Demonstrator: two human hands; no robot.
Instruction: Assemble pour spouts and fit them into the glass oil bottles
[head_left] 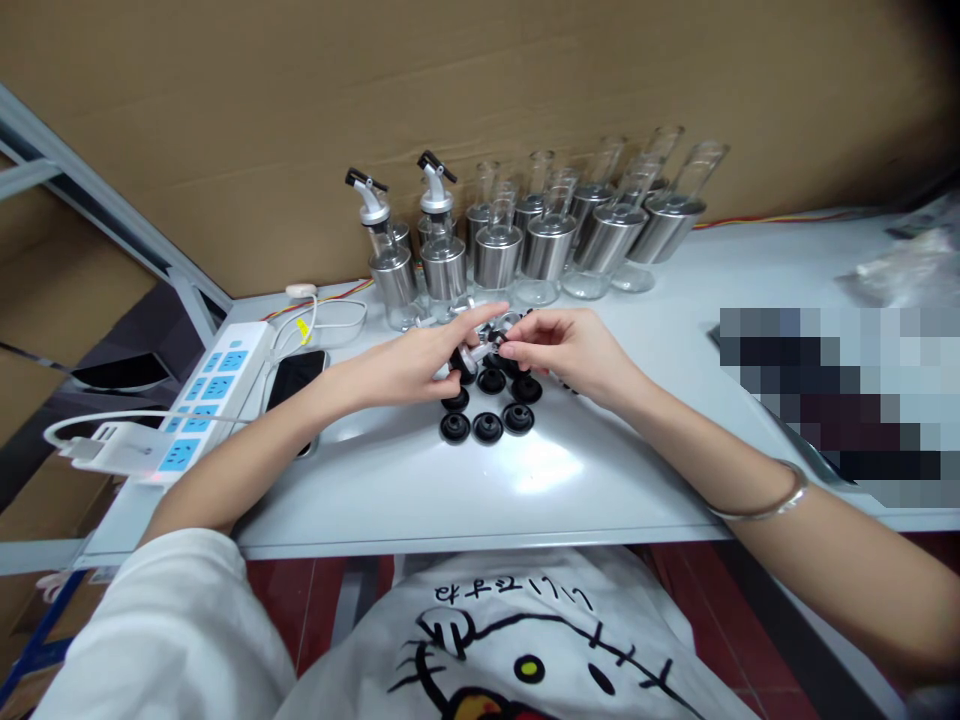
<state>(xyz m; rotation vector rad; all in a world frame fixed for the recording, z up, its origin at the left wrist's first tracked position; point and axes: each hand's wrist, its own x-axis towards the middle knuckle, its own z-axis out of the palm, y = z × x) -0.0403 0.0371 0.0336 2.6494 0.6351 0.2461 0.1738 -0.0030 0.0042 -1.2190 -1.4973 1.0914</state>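
Observation:
My left hand [416,360] is closed around a silver bottle pourer [472,356], partly hidden by the fingers, with the index finger stretched out past it. At the pourer's narrow end, my right hand [574,345] pinches a small black part [501,338] between thumb and fingertips. Just below both hands lie several round black caps [488,427] with raised centres. More loose silver pourer parts sit behind the hands, mostly covered. Two glass bottles with steel sleeves [444,265] carry silver pourers with black levers [436,182].
Several open-necked bottles [551,245] stand in rows against the cardboard wall [480,80]. To the left are a phone [296,385], a white power strip [214,395] and loose cables [330,318]. Clear plastic bags [907,265] lie at the far right.

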